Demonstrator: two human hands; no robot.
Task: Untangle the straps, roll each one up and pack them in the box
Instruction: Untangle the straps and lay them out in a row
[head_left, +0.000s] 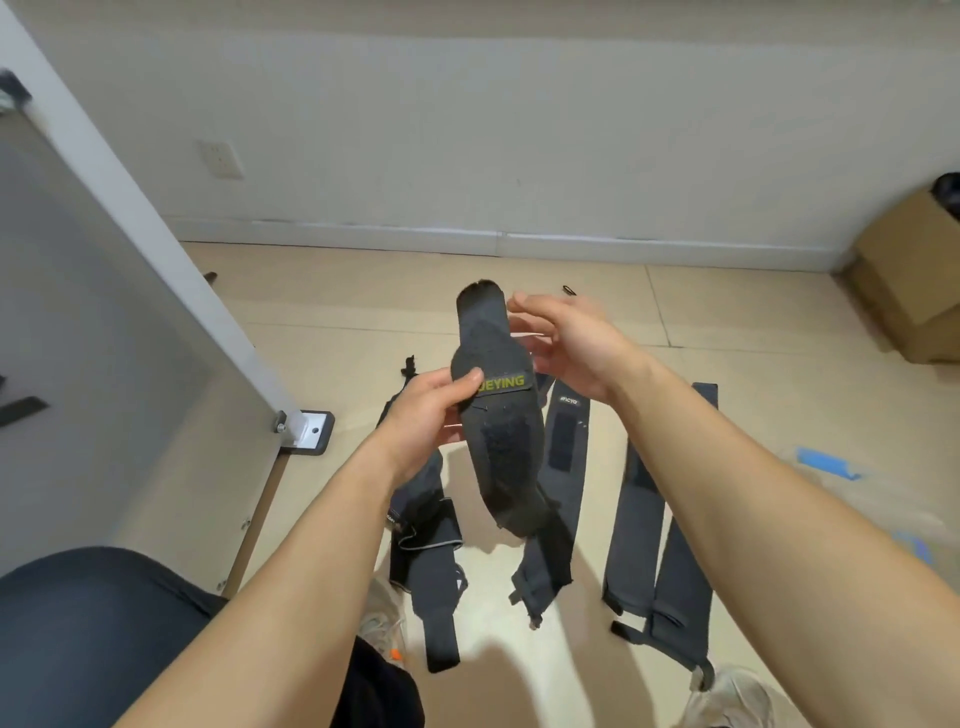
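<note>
One raised strap (501, 447): left fingers (470, 378) pinch it; right fingers (521, 302) blurred, grip unclear; box (911, 275) cut off.

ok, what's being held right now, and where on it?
A black strap. Left hand grips its middle, thumb on the yellow-lettered label; right hand appears to pinch the edge near its upper end.

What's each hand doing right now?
Left hand: grips the black strap at its middle.
Right hand: fingers curled onto the strap's top end, apparently pinching it.
</note>
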